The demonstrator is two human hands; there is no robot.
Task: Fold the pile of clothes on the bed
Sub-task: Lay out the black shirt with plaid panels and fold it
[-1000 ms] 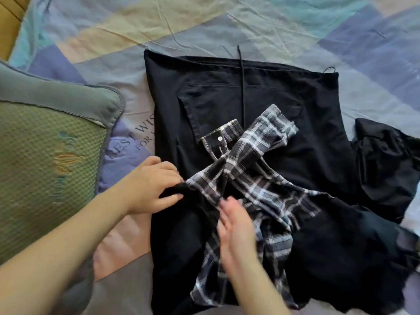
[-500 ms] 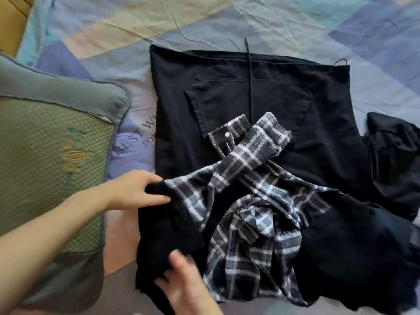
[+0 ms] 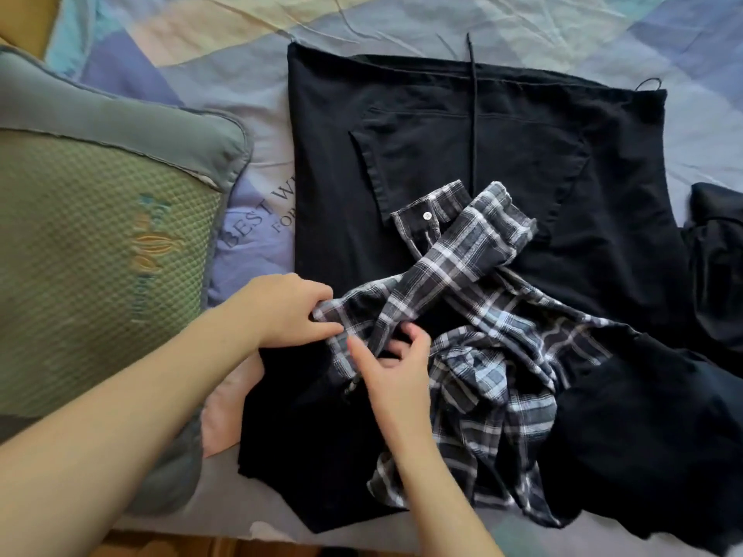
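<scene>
While the plaid shirt (image 3: 474, 347) is lying crumpled on black garments (image 3: 502, 162) on the bed (image 3: 402, 18), its left edge is being pinched by the left hand (image 3: 287, 309) and gripped by the curled right hand (image 3: 396, 365), whose fingertips are being partly hidden in folds.

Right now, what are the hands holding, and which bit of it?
Both hands hold the plaid shirt. The left hand pinches its left edge; the right hand grips bunched fabric right beside it.
</scene>
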